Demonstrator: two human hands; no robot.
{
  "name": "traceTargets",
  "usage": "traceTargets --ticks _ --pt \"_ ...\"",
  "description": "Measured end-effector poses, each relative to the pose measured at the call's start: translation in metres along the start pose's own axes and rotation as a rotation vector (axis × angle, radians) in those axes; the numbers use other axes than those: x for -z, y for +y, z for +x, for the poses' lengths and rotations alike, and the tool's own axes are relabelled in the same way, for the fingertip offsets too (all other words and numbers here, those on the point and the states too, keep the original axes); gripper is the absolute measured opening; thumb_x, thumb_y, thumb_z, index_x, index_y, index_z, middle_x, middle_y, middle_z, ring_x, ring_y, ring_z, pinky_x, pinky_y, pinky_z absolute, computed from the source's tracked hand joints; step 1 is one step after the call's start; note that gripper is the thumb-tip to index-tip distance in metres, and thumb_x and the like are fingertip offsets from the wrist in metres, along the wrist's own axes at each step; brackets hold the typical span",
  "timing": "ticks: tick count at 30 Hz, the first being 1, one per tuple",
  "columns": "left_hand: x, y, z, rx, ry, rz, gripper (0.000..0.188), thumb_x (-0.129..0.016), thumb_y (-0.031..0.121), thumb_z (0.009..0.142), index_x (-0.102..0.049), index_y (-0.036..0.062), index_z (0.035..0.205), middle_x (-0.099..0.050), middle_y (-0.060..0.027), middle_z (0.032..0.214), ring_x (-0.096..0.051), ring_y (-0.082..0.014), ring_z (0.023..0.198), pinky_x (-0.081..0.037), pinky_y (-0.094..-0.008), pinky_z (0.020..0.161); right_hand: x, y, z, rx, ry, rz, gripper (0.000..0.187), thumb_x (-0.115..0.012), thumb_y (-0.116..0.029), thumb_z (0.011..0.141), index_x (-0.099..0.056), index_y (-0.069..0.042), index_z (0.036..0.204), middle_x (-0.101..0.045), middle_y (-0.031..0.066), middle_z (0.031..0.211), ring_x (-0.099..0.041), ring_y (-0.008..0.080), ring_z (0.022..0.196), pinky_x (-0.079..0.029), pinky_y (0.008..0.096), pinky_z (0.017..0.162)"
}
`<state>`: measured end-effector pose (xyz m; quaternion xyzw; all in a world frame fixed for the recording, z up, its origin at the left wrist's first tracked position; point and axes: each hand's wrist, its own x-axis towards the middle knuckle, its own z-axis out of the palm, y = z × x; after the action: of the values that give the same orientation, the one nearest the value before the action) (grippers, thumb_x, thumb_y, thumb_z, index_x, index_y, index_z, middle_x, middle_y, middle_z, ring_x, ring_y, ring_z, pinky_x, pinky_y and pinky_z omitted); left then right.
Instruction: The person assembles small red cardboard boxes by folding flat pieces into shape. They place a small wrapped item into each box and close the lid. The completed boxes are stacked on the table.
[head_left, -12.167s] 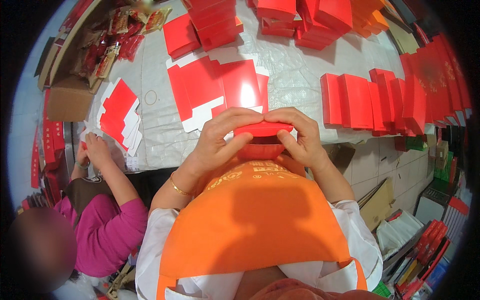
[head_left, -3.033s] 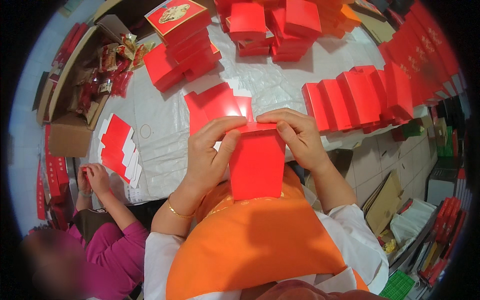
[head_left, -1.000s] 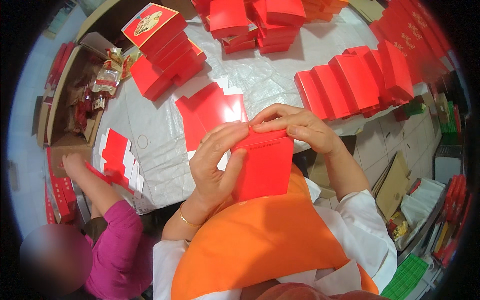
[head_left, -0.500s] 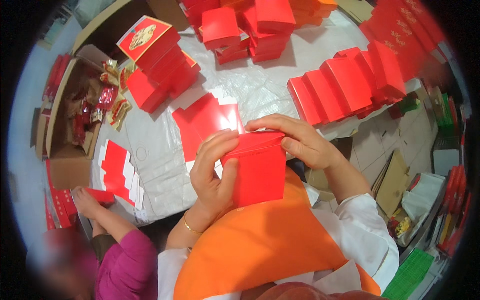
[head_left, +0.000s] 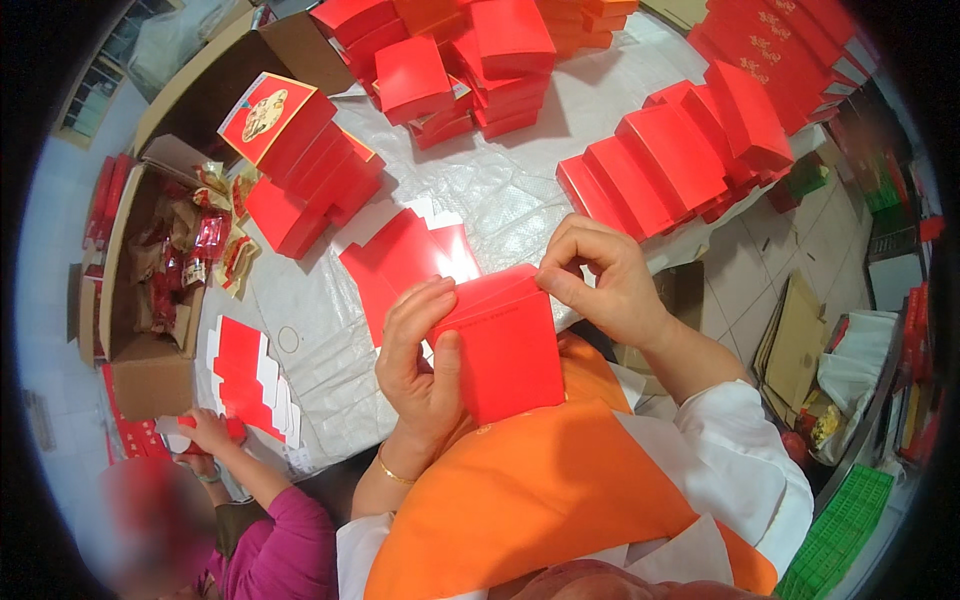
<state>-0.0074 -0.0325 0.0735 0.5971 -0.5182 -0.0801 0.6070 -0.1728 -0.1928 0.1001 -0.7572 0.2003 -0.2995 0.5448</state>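
A red cardboard box [head_left: 508,360] is held upright before my orange apron. My left hand [head_left: 415,345] grips its left side, thumb on the near face and fingers curled over the far side. At the top right corner, my right hand [head_left: 605,280] pinches the edge of the box's lid flap between thumb and fingertips. The flap looks slightly raised at the top. Just beyond the box, a pile of flat red-and-white box blanks [head_left: 395,260] lies on the table. Whatever is inside the box is hidden.
Folded red boxes [head_left: 670,160] stand in a row at the right; others are stacked at the back [head_left: 415,80] and left [head_left: 300,170]. An open carton [head_left: 150,345] holds wrapped packets. At lower left, a co-worker's hand [head_left: 212,432] handles a red piece beside more blanks [head_left: 245,370].
My right hand has drawn back from across the box's top and now pinches its right corner. My left hand keeps its grip. The view has shifted slightly.
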Motion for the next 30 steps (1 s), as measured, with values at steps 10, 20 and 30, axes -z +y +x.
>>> traceTargets --ticks 10,20,30 --pt "-0.002 0.0 -0.003 0.003 0.007 -0.05 0.02 -0.061 0.006 0.094 -0.066 -0.0003 0.112 -0.068 -0.0168 0.118 -0.061 -0.0307 0.117 -0.046 -0.0412 0.102 0.006 -0.022 -0.006 0.408 -0.005 -0.465 0.008 -0.07 -0.002 0.08 -0.062 -0.003 0.081 -0.057 0.0107 0.082 -0.057 0.0274 0.076 -0.047 0.0355 0.067" --pt "-0.003 0.0 -0.004 -0.01 0.001 -0.012 0.022 -0.061 0.001 0.091 -0.066 -0.0006 0.112 -0.068 -0.0166 0.117 -0.062 -0.0307 0.116 -0.046 -0.041 0.102 0.007 -0.006 -0.015 -0.089 -0.006 0.036 0.015 -0.063 0.001 0.086 -0.062 0.0 0.101 -0.063 0.0047 0.093 -0.056 0.009 0.08 -0.046 0.026 0.072" --pt "-0.004 0.0 -0.001 0.018 -0.004 0.021 0.022 -0.06 0.001 0.091 -0.066 -0.0006 0.112 -0.068 -0.0164 0.117 -0.062 -0.0305 0.115 -0.046 -0.0405 0.101 0.003 -0.02 -0.008 -0.158 0.005 0.024 0.007 -0.067 0.001 0.086 -0.068 -0.002 0.093 -0.063 -0.0026 0.084 -0.045 0.0021 0.068 -0.037 0.0197 0.061"
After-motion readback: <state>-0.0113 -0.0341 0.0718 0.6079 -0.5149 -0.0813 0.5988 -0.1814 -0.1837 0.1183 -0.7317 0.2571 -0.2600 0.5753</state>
